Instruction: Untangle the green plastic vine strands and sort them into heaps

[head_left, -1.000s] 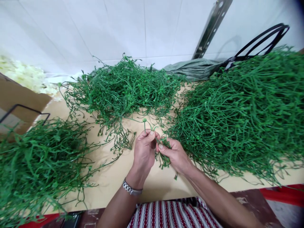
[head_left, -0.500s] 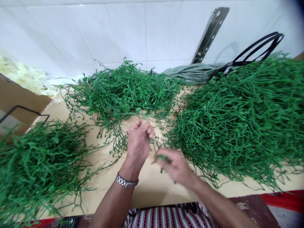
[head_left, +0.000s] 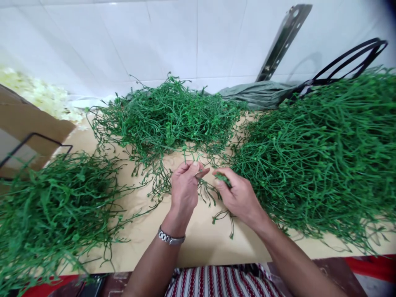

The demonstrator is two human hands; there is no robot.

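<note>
My left hand (head_left: pixel 185 187), with a metal-band watch (head_left: pixel 170 239) on its wrist, is closed in a pinch around a few thin green stems (head_left: pixel 208 190). Some stand up above the fingertips, others droop below toward the table. Just to its right, my right hand (head_left: pixel 240 197) curls round a small bunch of green stems (head_left: pixel 223 178). Ends of several stems (head_left: pixel 230 225) show beneath that hand. The two hands are close together but apart. Beyond them lies a middle heap of green stems (head_left: pixel 179 113) with small knobby tips.
A large stem heap (head_left: pixel 318 161) covers the right side, another heap (head_left: pixel 62 206) the near left. At far left are a cardboard box (head_left: pixel 34 123), a black wire frame (head_left: pixel 40 135) and pale yellow petals (head_left: pixel 43 95). Grey-green cloth (head_left: pixel 260 94) lies along the tiled wall (head_left: pixel 161 41).
My right hand has moved up and a little to the right, level with the left hand. The left hand still pinches stems. The whole view has shifted slightly.
</note>
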